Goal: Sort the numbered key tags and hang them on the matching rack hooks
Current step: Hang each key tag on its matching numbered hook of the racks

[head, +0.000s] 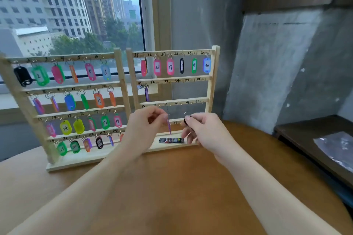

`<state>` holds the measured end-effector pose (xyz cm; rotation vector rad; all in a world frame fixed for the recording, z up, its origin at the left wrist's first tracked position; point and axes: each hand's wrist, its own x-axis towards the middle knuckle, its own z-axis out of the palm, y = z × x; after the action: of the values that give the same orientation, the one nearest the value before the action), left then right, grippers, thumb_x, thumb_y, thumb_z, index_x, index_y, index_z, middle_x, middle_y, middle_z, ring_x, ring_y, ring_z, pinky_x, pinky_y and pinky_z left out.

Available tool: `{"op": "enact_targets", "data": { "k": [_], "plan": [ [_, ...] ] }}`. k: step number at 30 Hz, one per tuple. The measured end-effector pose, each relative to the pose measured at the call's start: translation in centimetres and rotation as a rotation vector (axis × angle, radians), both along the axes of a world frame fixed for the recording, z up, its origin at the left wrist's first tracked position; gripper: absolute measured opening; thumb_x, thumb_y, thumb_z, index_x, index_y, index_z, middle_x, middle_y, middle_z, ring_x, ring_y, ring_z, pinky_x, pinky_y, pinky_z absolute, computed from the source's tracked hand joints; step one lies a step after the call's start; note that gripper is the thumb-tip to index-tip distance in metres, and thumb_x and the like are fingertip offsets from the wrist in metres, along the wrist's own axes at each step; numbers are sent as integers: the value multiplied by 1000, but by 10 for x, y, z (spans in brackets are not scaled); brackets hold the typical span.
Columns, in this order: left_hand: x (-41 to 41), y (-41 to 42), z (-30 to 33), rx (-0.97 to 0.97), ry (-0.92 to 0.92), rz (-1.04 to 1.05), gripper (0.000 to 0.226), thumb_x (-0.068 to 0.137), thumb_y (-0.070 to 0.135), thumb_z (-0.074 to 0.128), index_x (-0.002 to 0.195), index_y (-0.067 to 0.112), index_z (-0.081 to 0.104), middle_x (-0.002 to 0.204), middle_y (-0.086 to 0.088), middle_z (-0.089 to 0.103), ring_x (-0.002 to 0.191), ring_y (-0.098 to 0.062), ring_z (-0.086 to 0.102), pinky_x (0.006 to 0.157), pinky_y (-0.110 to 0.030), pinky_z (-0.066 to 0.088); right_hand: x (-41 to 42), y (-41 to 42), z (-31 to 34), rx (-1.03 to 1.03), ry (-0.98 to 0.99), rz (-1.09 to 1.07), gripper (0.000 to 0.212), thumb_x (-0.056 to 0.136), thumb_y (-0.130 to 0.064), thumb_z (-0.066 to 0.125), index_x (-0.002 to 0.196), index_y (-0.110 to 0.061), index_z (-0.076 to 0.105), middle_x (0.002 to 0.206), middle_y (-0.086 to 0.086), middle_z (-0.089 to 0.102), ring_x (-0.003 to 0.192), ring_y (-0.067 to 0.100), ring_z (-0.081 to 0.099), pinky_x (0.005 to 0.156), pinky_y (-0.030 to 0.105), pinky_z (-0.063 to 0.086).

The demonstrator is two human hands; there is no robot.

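Two wooden key racks stood side by side on a brown wooden table [172,187] in front of a window [72,11]. The left rack [120,74] was full: coloured tags hung in four rows under handwritten numbers, among them a green tag marked 2 [39,75], an orange tag marked 11 [99,100] and a yellow tag marked 14 [65,127]. The right rack [215,74] carried a complete top row, from a red tag under 25 [143,67] to a blue tag marked 30 [207,65], and below it a single purple tag [146,94] hung at the left end of the second row, near 31; the other hooks visible in that row and the one under it were bare.

Both hands were raised in front of the right rack's lower rows. The left hand [147,124] pinched a thin purple key tag [169,127] by its top between thumb and fingertips, so that the tag hung straight down, edge-on (its number could not be read). The right hand [202,128] held a black key tag [186,120] with curled fingers, its metal ring [186,113] sticking up above the thumb. The two tags were close but apart. A small dark printed packet [171,140] lay on the right rack's base board, just below the hands. To the right, a crumpled clear plastic bag [336,149] lay on a dark side table [298,135]
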<state>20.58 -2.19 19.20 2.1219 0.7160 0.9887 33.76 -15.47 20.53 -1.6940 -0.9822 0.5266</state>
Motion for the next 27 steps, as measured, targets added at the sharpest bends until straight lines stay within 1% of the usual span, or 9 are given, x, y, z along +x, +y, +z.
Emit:
{"op": "enact_targets", "data": {
  "k": [3,6,9,11,14,16,20,23,27],
  "plan": [
    [16,22,17,29,-46,78,17,98,19,63,87,27,72,77,13,73,76,-2,67,76,-21,54,10,31,13,4,-164,-13,33,107,-26,46,89,-14,70,67,-2,72,57,8,63,59,23,51],
    [27,42,32,27,-73,143,20,100,18,60,86,24,72,78,11,73,71,-2,66,72,-18,52,18,63,19,36,-316,-49,34,106,-26,47,90,-7,70,74,8,69,73,23,66,69,39,56],
    [35,56,40,-14,-84,168,23,102,15,56,86,15,74,69,11,70,59,5,64,59,-5,43,24,88,25,45,-375,-57,35,105,-24,48,88,-2,69,78,14,67,72,20,58,60,31,43],
    [39,64,43,-42,-87,185,25,102,14,54,88,12,74,64,10,71,56,3,65,58,-10,45,25,100,30,63,-359,-45,35,105,-22,47,88,1,68,79,16,66,69,16,53,60,30,39],
    [44,74,43,-27,-89,205,29,102,18,55,80,20,75,64,10,72,65,-8,70,69,-28,54,26,114,35,60,-338,-35,35,104,-22,47,89,2,67,71,10,59,63,14,48,57,28,37],
    [48,76,44,-8,-74,197,30,102,20,55,77,23,73,65,11,73,64,-10,69,70,-29,54,28,123,36,52,-323,-41,35,104,-22,48,89,5,66,68,8,54,59,14,44,52,28,32],
    [56,79,39,-22,-63,198,29,104,22,53,81,19,72,73,1,74,57,-13,69,58,-22,54,33,133,37,59,-279,-47,33,102,-22,50,83,-1,67,64,3,54,60,15,45,57,30,33],
    [61,82,34,-37,-76,215,31,104,22,53,79,18,70,75,-5,73,59,-17,71,61,-32,60,35,138,37,60,-259,-37,33,102,-23,52,75,-10,66,62,-4,54,61,14,46,57,27,34],
    [62,80,34,-35,-62,237,34,105,18,50,77,12,68,82,-9,70,55,-14,67,45,-11,46,36,144,36,69,-272,-24,34,102,-24,52,86,3,66,68,7,54,63,18,44,58,30,33]
  ]
}}
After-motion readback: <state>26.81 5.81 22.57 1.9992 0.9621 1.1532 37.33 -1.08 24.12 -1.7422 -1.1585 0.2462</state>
